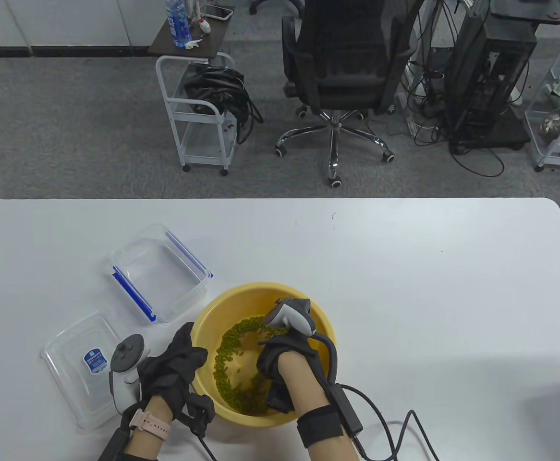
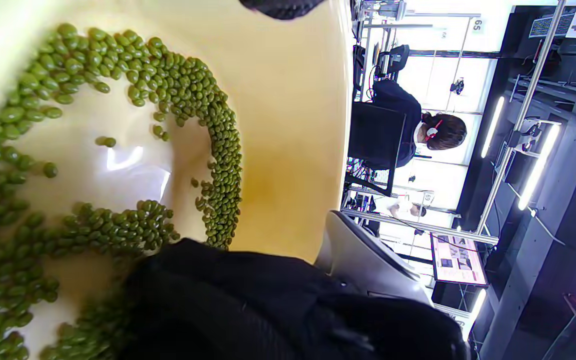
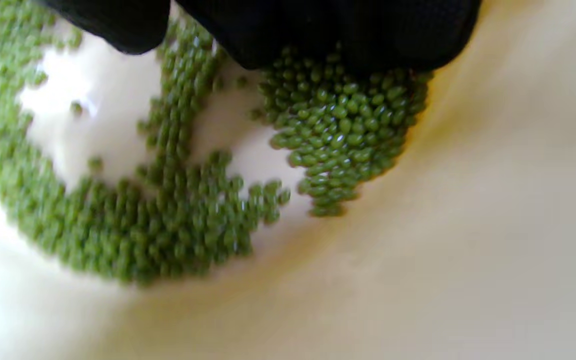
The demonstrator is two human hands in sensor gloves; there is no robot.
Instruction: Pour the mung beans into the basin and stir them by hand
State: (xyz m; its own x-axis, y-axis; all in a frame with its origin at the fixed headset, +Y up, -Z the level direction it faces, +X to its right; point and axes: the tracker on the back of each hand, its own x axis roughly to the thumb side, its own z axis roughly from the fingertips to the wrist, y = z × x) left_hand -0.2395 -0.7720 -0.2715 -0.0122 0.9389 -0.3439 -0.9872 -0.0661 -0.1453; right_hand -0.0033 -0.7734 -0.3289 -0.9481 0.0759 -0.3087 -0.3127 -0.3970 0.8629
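A yellow basin stands near the table's front edge, with green mung beans spread in a ring on its bottom. My right hand is down inside the basin; in the right wrist view its gloved fingers push into a heap of mung beans. My left hand grips the basin's left rim, and one fingertip shows over the basin wall. The left wrist view also shows the right hand among the mung beans.
An empty clear container with blue clips sits left of and behind the basin. Its clear lid lies flat by my left hand. A cable trails from my right wrist. An office chair and a white cart stand beyond the table.
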